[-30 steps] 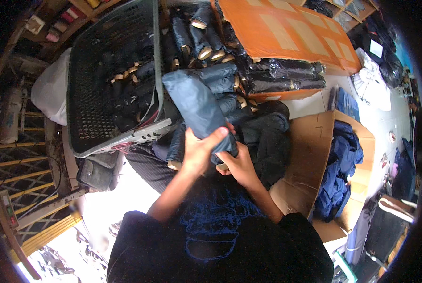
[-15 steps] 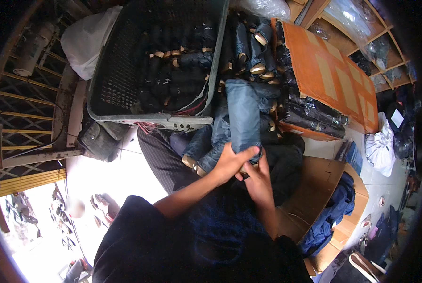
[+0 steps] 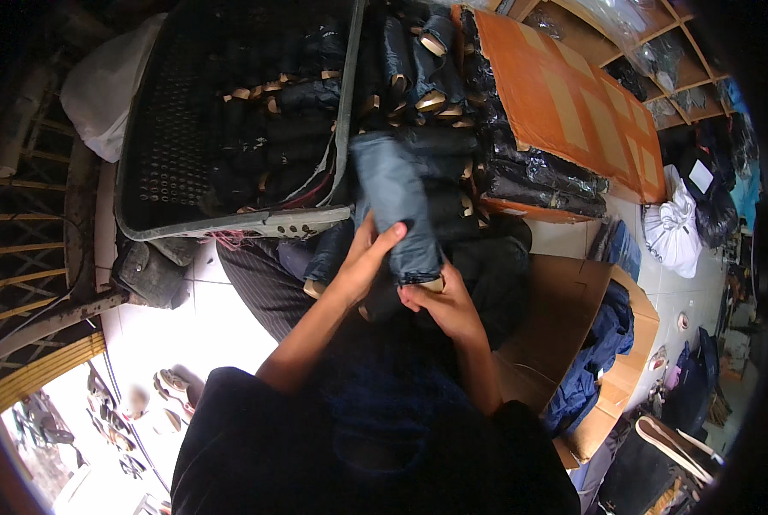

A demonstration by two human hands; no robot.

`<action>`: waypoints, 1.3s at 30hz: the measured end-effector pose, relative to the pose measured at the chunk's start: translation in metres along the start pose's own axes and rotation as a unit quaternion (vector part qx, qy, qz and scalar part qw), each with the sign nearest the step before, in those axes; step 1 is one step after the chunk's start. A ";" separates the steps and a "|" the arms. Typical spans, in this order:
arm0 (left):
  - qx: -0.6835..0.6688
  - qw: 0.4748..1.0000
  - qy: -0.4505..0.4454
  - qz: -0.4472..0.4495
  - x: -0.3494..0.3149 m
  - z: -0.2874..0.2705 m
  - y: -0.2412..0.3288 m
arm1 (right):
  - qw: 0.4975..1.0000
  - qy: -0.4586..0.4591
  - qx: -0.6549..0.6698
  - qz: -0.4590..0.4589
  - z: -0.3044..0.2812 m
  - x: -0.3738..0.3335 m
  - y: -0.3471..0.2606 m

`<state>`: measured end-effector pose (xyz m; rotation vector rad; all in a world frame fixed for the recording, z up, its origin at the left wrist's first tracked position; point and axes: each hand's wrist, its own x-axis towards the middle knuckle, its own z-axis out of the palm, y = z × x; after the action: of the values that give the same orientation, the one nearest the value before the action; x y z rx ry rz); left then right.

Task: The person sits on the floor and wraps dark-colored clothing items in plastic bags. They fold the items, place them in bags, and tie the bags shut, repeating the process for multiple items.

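A rolled dark blue-grey cloth bundle (image 3: 393, 197) is held up in front of me, its far end tilted to the left. My left hand (image 3: 368, 262) is closed on its left side, thumb lying across the cloth. At the near end, where a tan band shows, my right hand (image 3: 444, 307) grips the roll with its fingers curled at the lower edge. More such rolls with tan ends lie beyond it, several of them inside a large black plastic basket (image 3: 234, 225). Others are piled on the floor between the basket and a carton, and some rest near my legs.
An orange-brown taped carton (image 3: 564, 103) holding dark plastic-wrapped packs lies at the back right. Nearer on the right, an open cardboard box (image 3: 564, 326) contains dark blue cloth. A white bag (image 3: 671, 227) stands beyond it. Sandals (image 3: 174, 386) lie at the lower left, below a folding metal gate.
The cloth roll has swung left and tilted. My left hand has moved up its side, while my right hand has shifted to its near end. The whole view has shifted slightly.
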<state>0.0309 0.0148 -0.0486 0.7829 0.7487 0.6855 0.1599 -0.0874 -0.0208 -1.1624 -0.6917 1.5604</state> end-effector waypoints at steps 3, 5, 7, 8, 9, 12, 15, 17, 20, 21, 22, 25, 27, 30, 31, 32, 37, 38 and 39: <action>-0.141 0.989 -0.033 -0.042 0.002 0.014 0.020 | 1.000 -0.016 -0.010 -0.020 0.008 0.000 0.002; -0.102 0.994 -0.012 -0.043 0.003 0.020 0.020 | 1.000 0.012 -0.010 -0.008 0.012 0.001 0.003; -0.031 0.997 0.010 -0.063 0.002 0.029 0.022 | 0.999 0.031 0.030 -0.018 0.010 -0.001 0.014; 0.021 0.996 0.023 -0.081 -0.005 0.034 0.024 | 0.997 0.049 0.057 -0.029 0.011 -0.002 0.023; 0.076 0.992 0.035 -0.098 -0.011 0.039 0.024 | 0.993 0.067 0.086 -0.041 0.011 -0.002 0.027; 0.067 0.993 0.056 -0.074 -0.014 0.046 0.008 | 0.991 0.093 0.095 0.006 0.004 -0.003 0.027; 0.104 0.984 0.031 -0.140 -0.014 0.044 0.020 | 0.995 0.097 0.028 -0.015 0.000 -0.002 0.027; 0.073 0.995 0.022 -0.068 -0.003 0.031 0.001 | 0.998 0.052 0.042 0.004 -0.007 -0.002 0.012; 0.060 0.994 0.089 0.011 0.020 0.024 -0.006 | 0.941 0.206 -0.234 -0.132 -0.036 -0.006 0.005; 0.105 0.987 0.117 0.024 0.021 0.027 0.001 | 0.885 0.274 -0.345 -0.151 -0.049 -0.010 -0.003; 0.179 0.976 0.105 0.065 0.027 0.016 -0.002 | 0.813 0.331 -0.449 -0.167 -0.070 -0.010 0.002; 0.375 0.904 0.131 0.159 0.028 0.007 -0.011 | 0.666 0.416 -0.614 -0.080 -0.121 -0.016 0.005; 0.545 0.795 0.165 0.211 0.015 0.026 0.009 | 0.612 0.481 -0.622 0.081 -0.148 -0.010 0.023; 0.555 0.782 0.157 0.236 0.007 0.014 0.007 | 0.645 0.466 -0.595 0.114 -0.179 -0.010 0.033; 0.563 0.772 0.148 0.256 0.002 0.013 0.006 | 0.691 0.448 -0.565 0.052 -0.190 -0.015 0.030; 0.571 0.761 0.136 0.274 -0.004 0.013 0.006 | 0.732 0.428 -0.529 -0.006 -0.201 -0.022 0.028; 0.514 0.790 0.027 0.334 -0.030 0.020 0.005 | 0.827 0.402 -0.361 -0.156 -0.176 -0.038 -0.028; 0.469 0.829 -0.007 0.304 -0.030 0.022 0.004 | 0.836 0.404 -0.337 -0.156 -0.170 -0.043 -0.040; 0.418 0.866 -0.050 0.268 -0.028 0.033 0.012 | 0.846 0.402 -0.312 -0.157 -0.166 -0.044 -0.049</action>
<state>0.0387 -0.0124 -0.0140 1.8624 0.7285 0.8022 0.3321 -0.1341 -0.0241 -1.8971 -0.7644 0.4460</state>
